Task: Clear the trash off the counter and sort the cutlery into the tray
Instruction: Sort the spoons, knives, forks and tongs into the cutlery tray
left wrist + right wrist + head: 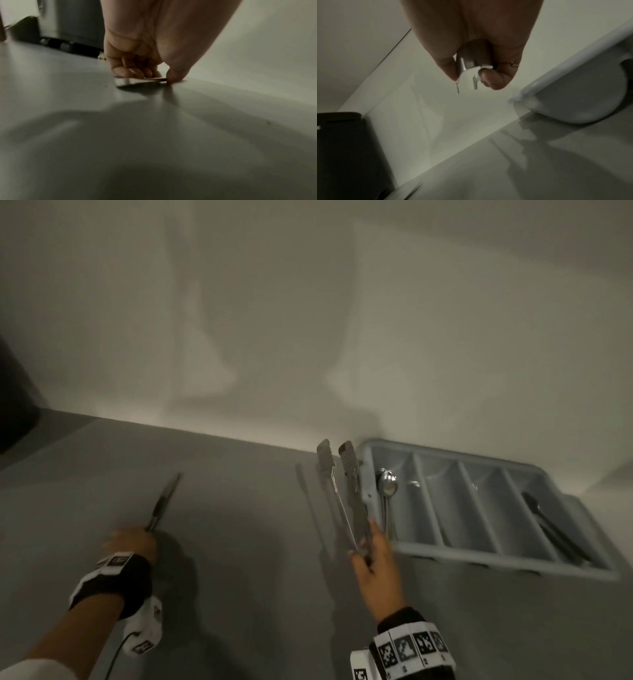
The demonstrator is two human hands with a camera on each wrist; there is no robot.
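Note:
My right hand (371,546) grips the hinge end of metal tongs (339,491), whose ridged tips point toward the wall just left of the tray; the right wrist view shows the tongs' curved end (471,65) pinched between thumb and fingers. The grey-blue cutlery tray (579,565) lies at the right against the wall, with spoons (388,487) in its left slot and dark utensils (551,525) in its right slot. My left hand (132,542) pinches the handle of a knife (164,501) that lies low on the counter; its handle (137,81) shows under my fingertips.
The grey counter (239,542) meets a pale wall (308,320) at the back. A dark appliance (13,405) stands at the far left edge, also visible as a black block (347,155) in the right wrist view. A small crumb of trash (101,56) lies near it.

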